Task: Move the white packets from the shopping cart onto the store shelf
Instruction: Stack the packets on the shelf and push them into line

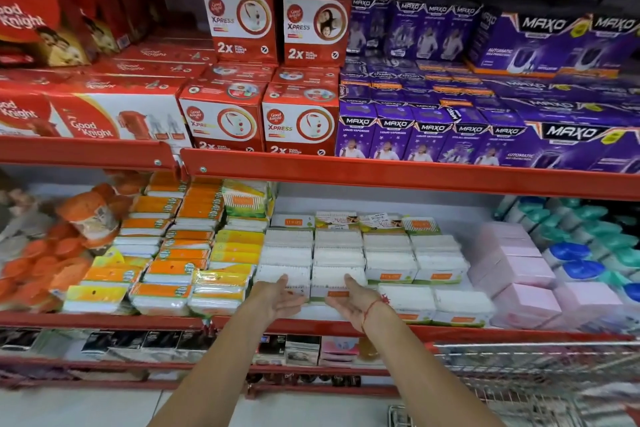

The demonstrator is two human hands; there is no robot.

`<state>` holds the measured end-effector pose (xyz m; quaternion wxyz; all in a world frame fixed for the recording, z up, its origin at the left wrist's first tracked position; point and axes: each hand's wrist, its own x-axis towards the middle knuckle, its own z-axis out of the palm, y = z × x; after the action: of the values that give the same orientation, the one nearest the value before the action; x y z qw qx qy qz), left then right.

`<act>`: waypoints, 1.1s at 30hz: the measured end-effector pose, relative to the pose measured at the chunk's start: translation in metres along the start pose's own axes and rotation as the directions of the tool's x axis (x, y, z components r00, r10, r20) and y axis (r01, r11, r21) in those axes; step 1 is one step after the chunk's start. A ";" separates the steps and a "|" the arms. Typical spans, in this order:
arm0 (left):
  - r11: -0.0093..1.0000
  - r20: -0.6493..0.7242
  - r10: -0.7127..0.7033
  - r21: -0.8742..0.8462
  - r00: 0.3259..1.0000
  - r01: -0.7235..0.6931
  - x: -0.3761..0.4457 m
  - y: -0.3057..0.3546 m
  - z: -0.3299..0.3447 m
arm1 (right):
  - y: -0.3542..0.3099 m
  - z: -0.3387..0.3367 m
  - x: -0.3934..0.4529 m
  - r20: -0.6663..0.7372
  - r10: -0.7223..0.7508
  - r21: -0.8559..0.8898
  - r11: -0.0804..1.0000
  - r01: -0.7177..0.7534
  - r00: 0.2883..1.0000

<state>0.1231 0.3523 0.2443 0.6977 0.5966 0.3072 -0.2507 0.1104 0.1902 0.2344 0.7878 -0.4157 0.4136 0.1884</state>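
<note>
Both hands reach to the shelf (311,324): left hand (282,298) and right hand (353,302), fingers spread and released, touch the front white packets (332,282). The shopping cart (540,378) stands lower right.

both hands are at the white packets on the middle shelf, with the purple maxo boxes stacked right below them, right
Not quite. In the head view the left hand and right hand reach the white packets, but the purple Maxo boxes sit on the shelf above, not below.
</note>
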 end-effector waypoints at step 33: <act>0.952 0.018 -0.106 -0.286 0.994 0.106 -0.006 -0.050 0.196 | -0.109 -0.184 0.000 -0.066 -0.045 -0.061 0.997 0.041 0.997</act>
<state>0.1088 0.1510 0.2346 0.7626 0.4718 0.3709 -0.2416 0.0894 -0.0221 0.2310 0.7644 -0.4541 0.4252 0.1695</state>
